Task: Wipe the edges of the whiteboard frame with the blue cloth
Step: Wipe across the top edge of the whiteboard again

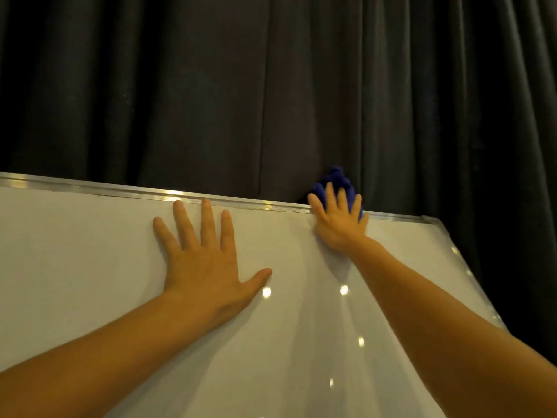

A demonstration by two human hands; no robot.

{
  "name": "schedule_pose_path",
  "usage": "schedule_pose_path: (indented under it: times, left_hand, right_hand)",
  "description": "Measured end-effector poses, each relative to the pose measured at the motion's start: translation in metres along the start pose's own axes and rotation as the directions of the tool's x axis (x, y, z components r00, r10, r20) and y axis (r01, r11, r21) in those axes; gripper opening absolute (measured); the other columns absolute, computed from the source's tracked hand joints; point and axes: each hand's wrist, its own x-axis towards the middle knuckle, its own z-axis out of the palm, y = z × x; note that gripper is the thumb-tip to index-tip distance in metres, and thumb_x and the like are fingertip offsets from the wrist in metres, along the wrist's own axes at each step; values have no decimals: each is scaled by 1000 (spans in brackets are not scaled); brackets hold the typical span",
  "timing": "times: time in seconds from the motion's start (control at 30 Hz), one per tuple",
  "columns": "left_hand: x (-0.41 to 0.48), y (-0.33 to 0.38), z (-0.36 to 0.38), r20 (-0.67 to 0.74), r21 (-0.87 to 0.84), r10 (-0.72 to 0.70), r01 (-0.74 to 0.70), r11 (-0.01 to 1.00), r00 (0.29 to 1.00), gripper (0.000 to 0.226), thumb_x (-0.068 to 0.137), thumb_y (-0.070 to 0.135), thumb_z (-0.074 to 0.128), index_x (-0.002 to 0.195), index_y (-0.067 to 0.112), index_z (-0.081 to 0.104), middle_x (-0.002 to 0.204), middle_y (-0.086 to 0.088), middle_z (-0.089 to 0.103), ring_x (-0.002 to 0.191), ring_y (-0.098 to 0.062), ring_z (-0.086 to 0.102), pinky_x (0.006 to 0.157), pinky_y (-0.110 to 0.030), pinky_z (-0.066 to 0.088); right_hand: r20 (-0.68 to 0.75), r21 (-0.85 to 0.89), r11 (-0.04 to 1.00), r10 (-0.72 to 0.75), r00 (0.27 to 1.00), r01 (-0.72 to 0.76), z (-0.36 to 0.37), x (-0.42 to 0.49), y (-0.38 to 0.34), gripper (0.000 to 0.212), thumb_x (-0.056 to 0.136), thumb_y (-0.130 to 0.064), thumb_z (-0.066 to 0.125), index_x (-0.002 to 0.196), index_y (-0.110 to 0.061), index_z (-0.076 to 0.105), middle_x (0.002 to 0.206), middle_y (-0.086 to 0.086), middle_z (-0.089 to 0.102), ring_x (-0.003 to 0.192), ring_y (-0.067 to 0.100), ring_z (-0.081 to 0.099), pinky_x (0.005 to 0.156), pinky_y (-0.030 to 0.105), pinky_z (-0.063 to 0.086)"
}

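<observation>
Dark pleated curtain (211, 86) fills the background behind the whiteboard (90, 267). At about one o'clock, the blue cloth (336, 182) is pressed against the top edge of the metal frame (120, 193) by the right hand (339, 224), fingers spread over it and loosely curled. At nine o'clock from it, the left hand (205, 260) is laid flat on the board, fully spread, with nothing held.

Left hand (202, 257) lies flat, fingers spread; right hand (339, 221) reaches farther, fingers extended.
</observation>
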Motion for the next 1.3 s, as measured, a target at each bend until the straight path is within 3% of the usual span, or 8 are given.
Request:
schedule_pose_path:
  times: [0.13,0.23,0.53,0.77,0.87,1.03,1.2,1.3]
  left_hand:
    - [9,71,1,10,12,-11,10,1000,1000,120,62,94,-3,154,18,-15,162,-17,-21,141,-55,-24,107,-77,-8]
    - [13,119,3,-2,4,-24,24,1000,1000,119,64,93,-2,155,17,-10,163,-17,-16,141,-55,-22,107,-78,-8]
    - [19,242,20,59,-15,-94,95,995,994,122,64,92,1,149,8,-24,159,-18,-30,142,-52,-24,113,-70,-6]
    - [36,307,26,85,51,-205,201,978,975,119,59,95,-1,150,21,-25,158,-25,-23,141,-57,-20,109,-75,-2]
    - [35,302,32,80,8,-114,113,994,990,116,51,96,-13,141,28,-38,157,-21,-32,140,-54,-27,109,-75,-7]
    - [24,307,38,107,13,32,-33,999,994,107,50,93,-21,130,28,-51,149,-13,-48,137,-50,-37,110,-72,-10]
    - [29,333,39,121,69,-41,32,997,992,115,49,88,-21,133,13,-42,156,-18,-36,138,-56,-29,107,-77,-6]
    - [30,327,44,92,49,13,-18,999,996,113,47,91,-24,131,18,-46,154,-16,-39,138,-54,-32,107,-76,-10]
  right_hand:
    - [43,-60,855,-514,857,515,18,-17,-37,66,87,-75,16,148,-58,-5,167,-7,-8,149,32,-22,111,62,-21]
    - [-7,-21,775,-632,775,632,10,-12,-11,63,86,-78,8,146,-61,-7,167,-9,-4,150,25,-19,110,53,-24]
    - [5,-73,988,-135,991,135,-27,73,222,72,88,-79,14,150,-51,-11,167,-1,-11,149,36,-20,113,62,-16]
    - [-18,-63,690,-723,690,721,-7,48,191,57,89,-78,13,137,-69,-18,167,-3,-8,149,33,-23,111,56,-23]
    - [-11,-108,767,-637,771,632,-25,78,239,58,90,-77,16,140,-67,-12,167,-6,-12,149,34,-23,114,55,-19]
    - [4,-54,981,-186,983,186,-30,96,294,74,87,-80,11,151,-51,-9,165,3,-22,146,39,-28,116,56,-19]
    - [2,-35,853,-522,853,521,-7,72,252,73,79,-87,4,144,-61,-14,166,-2,-13,146,33,-30,111,51,-25]
    - [-8,-166,846,-516,857,507,-23,87,290,72,84,-82,9,148,-56,-12,167,-5,-11,149,31,-23,117,52,-17]
